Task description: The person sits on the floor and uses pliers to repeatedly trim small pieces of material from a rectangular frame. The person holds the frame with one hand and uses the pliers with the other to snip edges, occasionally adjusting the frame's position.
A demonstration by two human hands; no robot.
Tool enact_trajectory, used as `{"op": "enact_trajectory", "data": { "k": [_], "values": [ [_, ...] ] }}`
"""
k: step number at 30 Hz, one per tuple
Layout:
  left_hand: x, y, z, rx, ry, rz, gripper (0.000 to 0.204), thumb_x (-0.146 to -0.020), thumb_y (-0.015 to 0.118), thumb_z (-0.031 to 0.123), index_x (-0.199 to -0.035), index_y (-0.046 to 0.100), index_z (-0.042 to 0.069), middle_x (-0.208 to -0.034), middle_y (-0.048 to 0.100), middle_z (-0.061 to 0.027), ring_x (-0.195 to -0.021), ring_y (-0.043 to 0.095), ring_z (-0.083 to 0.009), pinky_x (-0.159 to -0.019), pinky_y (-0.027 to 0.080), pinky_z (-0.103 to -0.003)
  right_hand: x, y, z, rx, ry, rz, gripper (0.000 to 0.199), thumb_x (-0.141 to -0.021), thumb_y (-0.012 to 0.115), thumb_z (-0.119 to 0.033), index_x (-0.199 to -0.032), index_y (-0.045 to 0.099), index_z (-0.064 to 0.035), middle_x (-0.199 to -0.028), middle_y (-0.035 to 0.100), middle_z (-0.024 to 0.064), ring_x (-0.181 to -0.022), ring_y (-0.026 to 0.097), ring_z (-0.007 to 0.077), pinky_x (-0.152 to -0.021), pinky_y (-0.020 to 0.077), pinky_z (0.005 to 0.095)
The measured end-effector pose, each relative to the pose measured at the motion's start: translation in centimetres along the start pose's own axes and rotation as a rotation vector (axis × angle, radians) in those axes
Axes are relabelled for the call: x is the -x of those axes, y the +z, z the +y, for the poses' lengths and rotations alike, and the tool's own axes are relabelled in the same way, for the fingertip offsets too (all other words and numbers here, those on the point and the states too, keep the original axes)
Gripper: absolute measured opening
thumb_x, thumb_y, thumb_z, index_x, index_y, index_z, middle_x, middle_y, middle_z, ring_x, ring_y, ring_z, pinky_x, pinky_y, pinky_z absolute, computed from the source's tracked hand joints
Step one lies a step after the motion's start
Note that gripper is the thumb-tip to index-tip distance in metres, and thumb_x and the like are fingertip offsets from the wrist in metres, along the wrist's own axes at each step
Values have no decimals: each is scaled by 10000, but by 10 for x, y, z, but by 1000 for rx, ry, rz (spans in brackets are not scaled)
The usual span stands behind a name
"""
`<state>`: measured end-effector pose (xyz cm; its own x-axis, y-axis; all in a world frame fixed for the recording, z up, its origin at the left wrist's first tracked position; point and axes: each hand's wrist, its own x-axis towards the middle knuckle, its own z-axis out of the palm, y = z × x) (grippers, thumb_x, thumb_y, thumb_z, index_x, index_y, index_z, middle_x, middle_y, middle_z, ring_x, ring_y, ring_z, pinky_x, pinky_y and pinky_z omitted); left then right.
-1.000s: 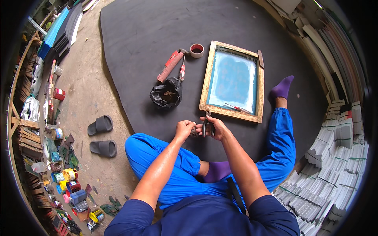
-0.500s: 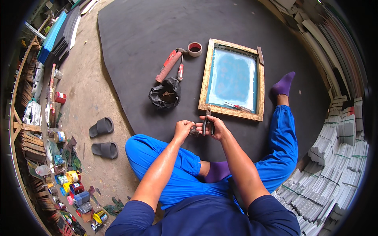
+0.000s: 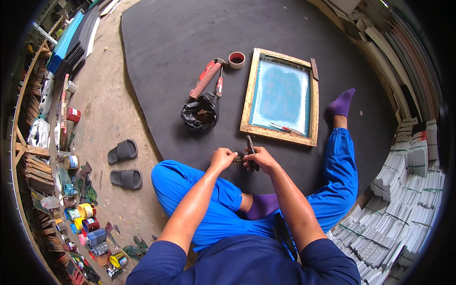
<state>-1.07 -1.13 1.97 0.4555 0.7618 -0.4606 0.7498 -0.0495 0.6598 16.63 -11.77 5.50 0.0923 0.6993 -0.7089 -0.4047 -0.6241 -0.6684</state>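
Observation:
My right hand (image 3: 260,158) is wrapped around dark-handled pliers (image 3: 250,144), whose jaws point away from me. Close beside it, my left hand (image 3: 222,157) has thumb and fingertips pinched together; whatever sits in them is too small to name. A little cluster of brownish bits (image 3: 238,158) shows between the two hands. Just beyond them lies a wooden screen-printing frame (image 3: 245,107) with blue-and-white mesh, and a slim red-handled tool (image 3: 287,128) rests on its near edge. An open black plastic bag (image 3: 212,113) stands ahead and to the left.
Behind the bag lie a red-handled hammer (image 3: 204,80), a screwdriver (image 3: 219,86) and a tape roll (image 3: 236,60) on the dark mat (image 3: 171,42). Black slippers (image 3: 124,151) and several paint cans (image 3: 88,210) are at left. Bundled sheets (image 3: 394,209) are stacked at right.
My right hand has turned from palm-up to knuckles-up, the pliers turning with it. The left hand stays pinched in nearly the same place.

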Motion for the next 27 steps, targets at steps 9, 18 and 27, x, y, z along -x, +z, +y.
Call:
{"op": "enact_trajectory", "data": {
  "k": [9,18,27],
  "values": [
    [1,-6,7,54,-5,-25,364,-845,736,430,-847,778,68,-775,737,-139,-765,726,-297,-731,550,-417,-11,14,-10,-112,19,191,258,-917,640,-110,-1147,576,-12,-818,629,90,-657,641,193,-543,520,335],
    [-2,-4,13,116,50,-3,381,-847,741,407,-853,772,27,-713,716,-134,-679,697,-240,-664,524,-386,-18,12,-13,-16,126,214,254,-962,607,-202,-1136,579,-19,-977,651,132,-831,687,252,-663,557,461],
    [-4,-10,21,143,39,-30,348,-853,734,411,-850,777,65,-785,736,-153,-794,730,-313,-749,551,-429,-22,15,-53,116,334,248,276,-973,598,-232,-1112,567,4,-892,639,165,-787,697,342,-707,555,585]
  ]
}}
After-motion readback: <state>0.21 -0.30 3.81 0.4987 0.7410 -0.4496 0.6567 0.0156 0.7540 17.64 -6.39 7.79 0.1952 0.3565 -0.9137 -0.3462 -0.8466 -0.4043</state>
